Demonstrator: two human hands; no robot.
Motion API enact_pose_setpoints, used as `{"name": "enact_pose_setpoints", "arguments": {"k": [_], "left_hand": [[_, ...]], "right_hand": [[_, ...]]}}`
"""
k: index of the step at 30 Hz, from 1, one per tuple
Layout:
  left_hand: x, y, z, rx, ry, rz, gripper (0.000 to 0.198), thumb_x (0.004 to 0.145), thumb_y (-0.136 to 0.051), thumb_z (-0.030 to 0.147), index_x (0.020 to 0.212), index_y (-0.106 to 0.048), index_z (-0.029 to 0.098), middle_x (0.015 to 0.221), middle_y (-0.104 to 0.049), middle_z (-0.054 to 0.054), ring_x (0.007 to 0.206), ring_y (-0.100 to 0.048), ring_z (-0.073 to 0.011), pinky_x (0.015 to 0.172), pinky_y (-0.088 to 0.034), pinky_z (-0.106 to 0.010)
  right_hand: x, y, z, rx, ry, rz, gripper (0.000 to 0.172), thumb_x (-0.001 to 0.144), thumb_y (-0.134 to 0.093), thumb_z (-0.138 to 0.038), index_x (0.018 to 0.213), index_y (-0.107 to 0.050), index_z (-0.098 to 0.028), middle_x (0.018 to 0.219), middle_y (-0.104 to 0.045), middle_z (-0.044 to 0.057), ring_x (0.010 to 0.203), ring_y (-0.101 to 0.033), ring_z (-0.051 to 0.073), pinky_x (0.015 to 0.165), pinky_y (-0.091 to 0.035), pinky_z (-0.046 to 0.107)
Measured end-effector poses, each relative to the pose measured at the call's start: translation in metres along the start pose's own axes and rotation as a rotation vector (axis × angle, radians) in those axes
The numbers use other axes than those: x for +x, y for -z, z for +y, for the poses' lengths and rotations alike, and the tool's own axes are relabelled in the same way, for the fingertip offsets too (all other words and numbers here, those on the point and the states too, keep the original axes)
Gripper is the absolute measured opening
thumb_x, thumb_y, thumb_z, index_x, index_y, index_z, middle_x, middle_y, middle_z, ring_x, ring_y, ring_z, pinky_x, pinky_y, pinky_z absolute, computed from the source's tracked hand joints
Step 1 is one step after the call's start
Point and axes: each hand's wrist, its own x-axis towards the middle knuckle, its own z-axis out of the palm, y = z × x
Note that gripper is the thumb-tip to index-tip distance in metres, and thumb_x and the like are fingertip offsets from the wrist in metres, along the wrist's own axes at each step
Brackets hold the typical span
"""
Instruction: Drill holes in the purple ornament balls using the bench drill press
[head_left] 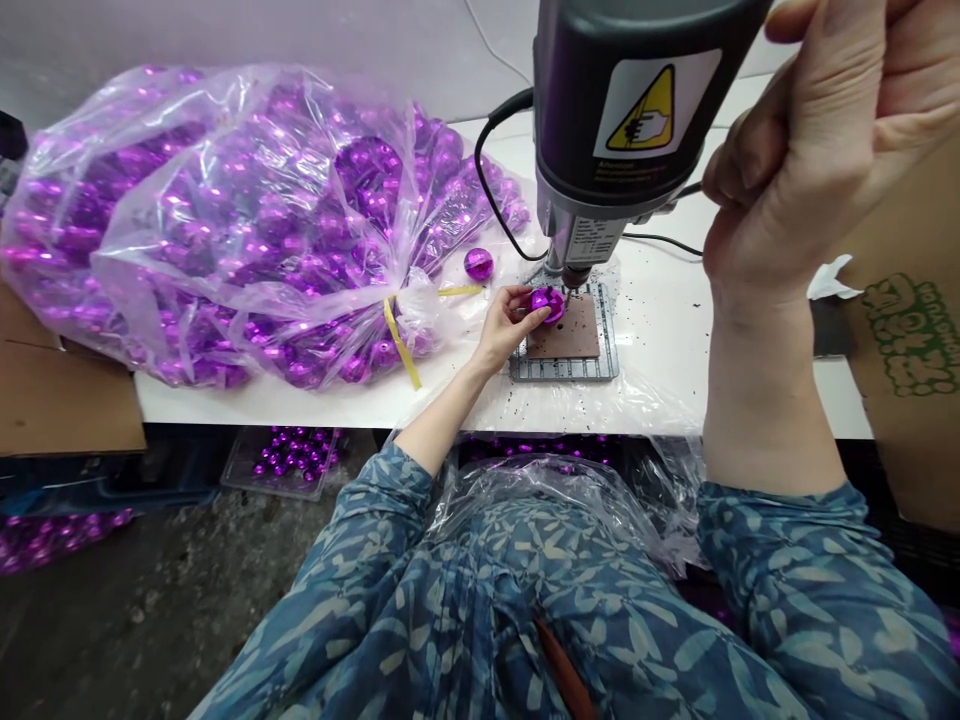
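My left hand [507,328] pinches a shiny purple ball [548,303] between thumb and fingers. It holds the ball over the brown board [574,330] on the drill press's slotted metal base [609,350], right beside the drill chuck [576,276]. Above the base stands the black drill press [637,110] with a yellow hand-warning sticker. My right hand [802,150] is raised at the right of the motor head, its fingers curled around the feed lever, of which only a short dark piece shows. Another purple ball [478,264] lies on the white table behind my left hand.
A big clear bag [247,230] full of purple balls, tied with yellow tape [403,345], fills the table's left side. Dark shavings lie around the base. Cardboard boxes [911,330] stand at both sides. Below the table edge is a clear bin [289,462] with purple balls.
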Motion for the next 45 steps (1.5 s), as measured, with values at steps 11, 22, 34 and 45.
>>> {"name": "enact_pose_setpoints", "arguments": {"k": [11,22,34,45], "left_hand": [[0.001,-0.006,-0.002,0.264,-0.171,-0.043,0.061,0.074,-0.097,0.053,0.119,-0.069,0.023,0.124,-0.076,-0.01,0.121,-0.071,-0.029,0.108,-0.055,-0.046],[0.002,-0.005,-0.012,0.034,-0.046,0.019,0.061,0.072,-0.1,0.046,0.119,-0.07,0.021,0.117,-0.078,-0.007,0.111,-0.075,-0.0241,0.108,-0.058,-0.047],[-0.001,-0.01,-0.01,0.194,-0.117,0.002,0.06,0.074,-0.098,0.046,0.121,-0.071,0.023,0.122,-0.078,-0.009,0.118,-0.073,-0.027,0.114,-0.057,-0.051],[-0.007,-0.018,-0.022,0.273,-0.274,-0.145,0.064,0.085,-0.09,0.047,0.137,-0.06,0.025,0.137,-0.073,-0.012,0.128,-0.072,-0.0298,0.116,-0.058,-0.057]], "right_hand": [[0.0,0.001,-0.005,0.023,-0.077,0.021,0.044,0.071,-0.069,-0.062,0.074,-0.059,-0.02,0.047,-0.028,-0.01,0.039,-0.037,0.001,0.042,-0.015,0.024],[-0.003,0.004,-0.001,0.018,-0.017,-0.027,0.041,0.081,-0.066,-0.058,0.078,-0.06,-0.017,0.05,-0.028,-0.009,0.041,-0.038,-0.002,0.042,-0.017,0.018],[0.018,-0.006,-0.016,-0.135,-0.272,-0.014,0.059,0.091,-0.063,-0.04,0.054,-0.02,-0.024,0.053,-0.026,-0.003,0.044,-0.031,-0.002,0.048,-0.024,0.015],[0.015,-0.003,-0.014,-0.049,-0.26,-0.024,0.05,0.07,-0.072,-0.064,0.059,-0.051,-0.019,0.049,-0.034,-0.005,0.042,-0.034,0.001,0.043,-0.023,0.018]]}}
